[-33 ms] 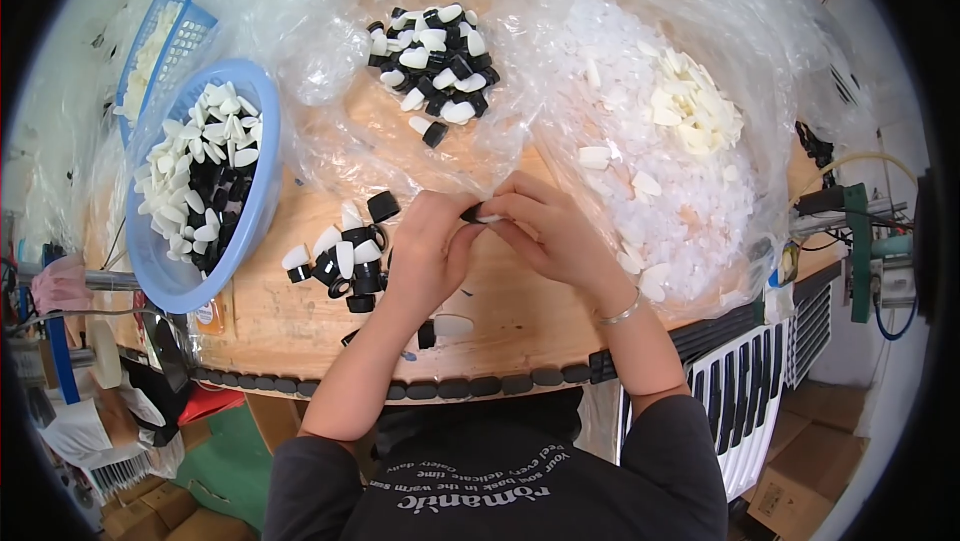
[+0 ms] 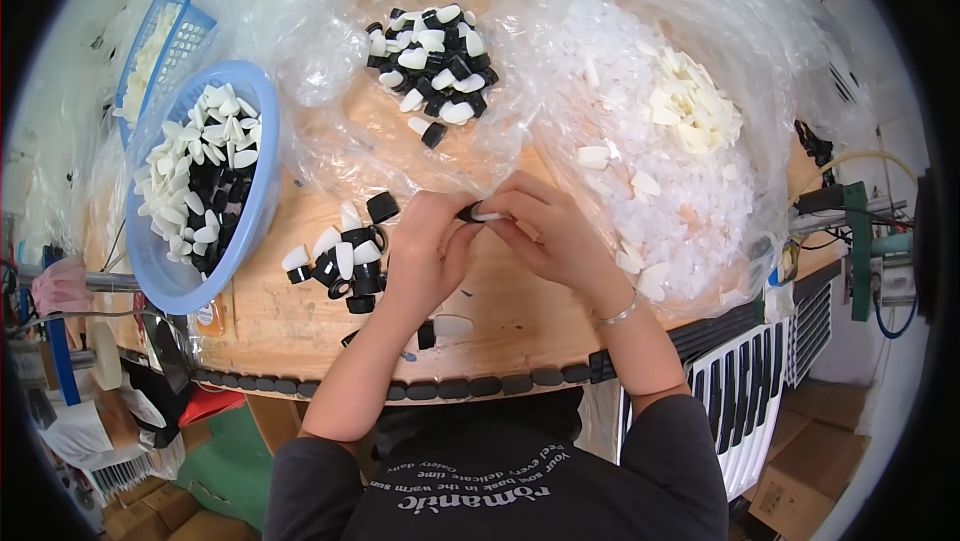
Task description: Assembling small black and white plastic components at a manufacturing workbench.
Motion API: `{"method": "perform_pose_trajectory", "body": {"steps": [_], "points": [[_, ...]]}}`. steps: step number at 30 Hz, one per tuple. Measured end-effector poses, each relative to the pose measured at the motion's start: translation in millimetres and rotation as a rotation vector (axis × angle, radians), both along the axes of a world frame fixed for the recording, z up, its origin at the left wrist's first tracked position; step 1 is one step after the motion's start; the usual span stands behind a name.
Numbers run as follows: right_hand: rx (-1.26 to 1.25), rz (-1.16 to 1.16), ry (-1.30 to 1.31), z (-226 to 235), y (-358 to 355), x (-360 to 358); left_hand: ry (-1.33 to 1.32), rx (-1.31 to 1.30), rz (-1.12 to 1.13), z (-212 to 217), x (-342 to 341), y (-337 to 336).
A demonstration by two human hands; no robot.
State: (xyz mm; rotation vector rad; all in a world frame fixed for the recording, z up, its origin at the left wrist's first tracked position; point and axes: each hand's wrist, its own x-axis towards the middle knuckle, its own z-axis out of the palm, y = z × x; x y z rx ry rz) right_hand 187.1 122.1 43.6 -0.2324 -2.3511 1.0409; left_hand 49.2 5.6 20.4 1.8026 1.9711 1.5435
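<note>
Wooden tabletop (image 2: 530, 331), one, the surface beneath the blue oval basin. Clear plastic sheeting (image 2: 320, 11), crumpled, spread beyond the basin and to its right. Loose translucent flakes (image 2: 690, 231), a broad pile, well to the basin's right, topped by cream tongue-shaped pieces (image 2: 697, 106). Blue oval basin (image 2: 185, 298), landmark for this list, holding white tongue-shaped pieces (image 2: 170, 166) and black caps (image 2: 215, 181). Blue lattice basket (image 2: 198, 36), just beside the basin on its far side, with cream pieces inside. Black-and-white heap (image 2: 435, 71), mixed caps and tongues, right of the basin and farther off. Loose cluster of the same parts (image 2: 345, 256), near the basin's right side. Left hand (image 2: 432, 236), right of the basin past the loose cluster, fingers closed in a pinch on the black end of the held part. Right hand (image 2: 540, 226), farther right of the basin, thumb and fingers closed on the white end. Held black cap (image 2: 465, 214) with white tongue (image 2: 489, 217), one, between the hands, right of and well apart from the basin; how far the tongue is seated cannot be told. Handling, as judged: light, stiff, probably smooth plastic, apt to slip; cap best gripped round its side wall, tongue by its broad flat faces, thin edge perhaps easily nicked.
</note>
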Motion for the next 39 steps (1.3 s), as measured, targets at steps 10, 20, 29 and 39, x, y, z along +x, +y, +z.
{"method": "perform_pose_trajectory", "body": {"steps": [10, 20, 29, 39], "points": [[0.269, -0.008, 0.115, 1.4, 1.2, -1.2, -0.086, 0.019, -0.001, 2.3, 0.4, -2.5], [0.041, -0.001, 0.070, -9.1, -3.0, -4.4, -0.061, -0.003, -0.025, 2.6, 1.9, -1.0], [-0.961, 0.034, 0.161, -15.4, -13.1, -9.4, -0.473, 0.044, -0.090, -13.0, 5.0, -5.1], [-0.882, 0.033, 0.152, -20.2, -20.1, -9.1, -0.348, 0.124, -0.033, -5.1, 6.6, 0.4]]}}
